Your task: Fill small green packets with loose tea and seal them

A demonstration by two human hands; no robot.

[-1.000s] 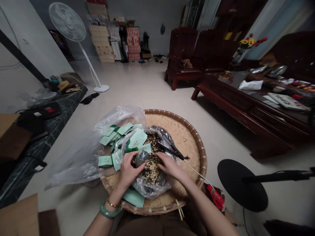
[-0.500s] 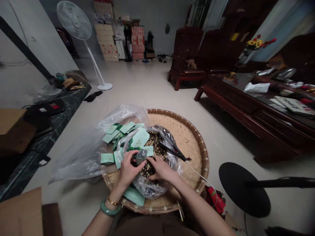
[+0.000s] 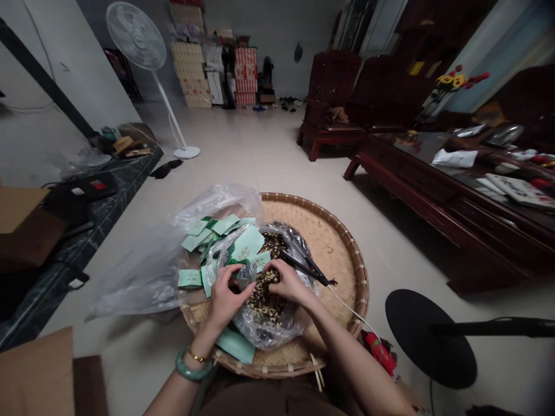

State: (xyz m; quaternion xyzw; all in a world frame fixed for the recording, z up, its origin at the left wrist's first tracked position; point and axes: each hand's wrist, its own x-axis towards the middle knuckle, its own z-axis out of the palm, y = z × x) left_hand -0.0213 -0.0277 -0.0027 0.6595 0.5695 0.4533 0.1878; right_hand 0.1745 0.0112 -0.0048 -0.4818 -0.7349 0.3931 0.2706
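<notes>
My left hand (image 3: 228,292) is closed around a small grey sachet (image 3: 247,274), held upright with its mouth toward my right hand. My right hand (image 3: 287,281) curls its thumb and fingers around some dark and cream dried loose mix, just right of the sachet. Below both hands, more of this dried mix (image 3: 266,309) fills a clear plastic bag (image 3: 264,338). A black hair straightener (image 3: 310,270) with a pale cord lies across the bag's right side. Pale green packets (image 3: 245,242) are piled at the left, partly over the bag.
Everything rests on a round woven bamboo tray (image 3: 336,248). A large clear plastic bag (image 3: 147,277) spreads past its left rim. A black round stand base (image 3: 427,338) is at the right, a dark wooden table (image 3: 407,185) beyond. A white fan (image 3: 186,152) stands ahead.
My right hand has risen from the dried mix and moved slightly up and right, with mix now showing between its fingers. My left hand keeps the sachet nearly in place, tilted a little.
</notes>
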